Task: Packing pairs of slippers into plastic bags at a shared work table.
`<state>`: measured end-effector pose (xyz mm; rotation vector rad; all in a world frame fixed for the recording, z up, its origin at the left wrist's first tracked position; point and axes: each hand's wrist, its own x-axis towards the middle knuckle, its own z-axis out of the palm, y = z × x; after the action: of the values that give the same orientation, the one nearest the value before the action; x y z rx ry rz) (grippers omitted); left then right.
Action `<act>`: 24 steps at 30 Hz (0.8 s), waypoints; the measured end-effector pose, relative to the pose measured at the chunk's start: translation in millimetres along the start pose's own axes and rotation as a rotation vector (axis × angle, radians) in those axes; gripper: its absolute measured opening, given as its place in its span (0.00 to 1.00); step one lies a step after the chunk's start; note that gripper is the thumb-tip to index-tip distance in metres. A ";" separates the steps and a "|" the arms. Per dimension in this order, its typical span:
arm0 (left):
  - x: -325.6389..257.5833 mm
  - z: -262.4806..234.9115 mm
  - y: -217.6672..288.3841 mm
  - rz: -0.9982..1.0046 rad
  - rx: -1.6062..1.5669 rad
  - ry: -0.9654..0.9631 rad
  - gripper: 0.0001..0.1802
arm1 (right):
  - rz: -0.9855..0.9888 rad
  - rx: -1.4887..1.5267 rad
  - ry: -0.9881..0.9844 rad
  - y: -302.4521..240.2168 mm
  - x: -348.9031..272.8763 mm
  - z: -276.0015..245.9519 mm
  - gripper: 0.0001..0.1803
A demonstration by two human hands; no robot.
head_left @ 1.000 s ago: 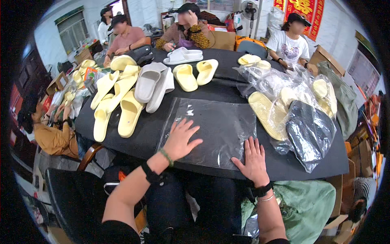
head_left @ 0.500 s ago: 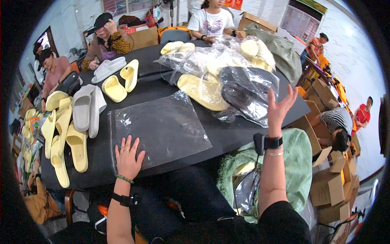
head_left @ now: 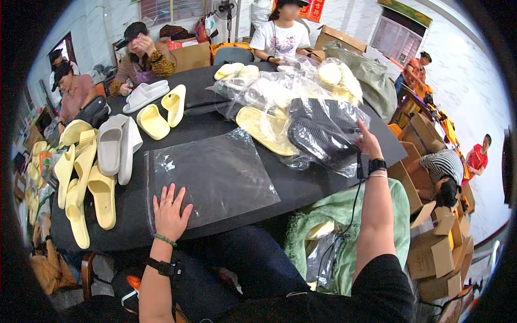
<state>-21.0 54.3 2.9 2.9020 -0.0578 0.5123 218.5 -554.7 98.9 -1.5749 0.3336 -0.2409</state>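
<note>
Head view: a flat clear bag (head_left: 215,172) lay on the black bench (head_left: 215,126). To its right lay the plastic-wrapped dark slippers (head_left: 322,141), their long axis running roughly crosswise and dipping toward the near right. The right hand (head_left: 369,144) was the nearer, at the slippers' end farthest from the bag, so that they lay leftward of its grip; its fingers were partly extended at the slippers' wrapped edge, and whether they pinched it could not be told. The left hand (head_left: 172,211) rested spread on the bag's near left corner, grasping nothing. The slippers looked ribbed and glossy; the bag, smooth, with bright reflections.
</note>
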 end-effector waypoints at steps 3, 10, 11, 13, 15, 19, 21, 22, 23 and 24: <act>-4.0 -1.3 -4.0 -0.023 0.013 0.004 0.29 | 0.022 -0.090 -0.078 -20.8 -28.7 20.6 0.22; 0.3 2.7 -3.7 0.008 0.008 0.041 0.29 | -0.430 -0.027 -0.151 -102.7 -117.8 60.9 0.08; 0.4 2.1 -4.3 0.020 0.013 0.051 0.29 | -0.522 -0.037 -0.166 -114.4 -128.4 73.3 0.09; -2.9 1.4 -6.4 -0.005 0.029 0.050 0.29 | -0.676 0.002 -0.230 -129.9 -146.1 100.8 0.06; -5.5 3.2 -9.6 -0.013 0.040 0.050 0.28 | -0.922 0.066 -0.262 -134.4 -160.9 132.4 0.11; -2.7 0.0 -3.8 -0.002 0.015 0.050 0.29 | -1.163 0.334 -0.437 -129.6 -189.0 181.4 0.17; -4.1 2.0 -4.3 -0.015 0.012 0.066 0.29 | -1.278 -0.153 -0.357 -114.6 -189.5 200.3 0.21; -4.5 2.8 -4.8 -0.009 0.001 0.069 0.29 | -1.363 -0.331 -0.454 -109.4 -191.2 215.4 0.24; -4.1 4.0 -5.2 -0.003 -0.011 0.074 0.29 | -1.447 -0.513 -0.551 -103.4 -191.8 230.7 0.28; -3.4 5.7 -5.4 0.047 0.041 0.210 0.26 | -1.448 -0.527 -0.690 -82.9 -187.3 240.9 0.30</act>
<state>-21.9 58.5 -4.6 2.8735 -0.0860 0.8326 134.8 -261.8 183.5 -2.0383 -1.4470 -0.7073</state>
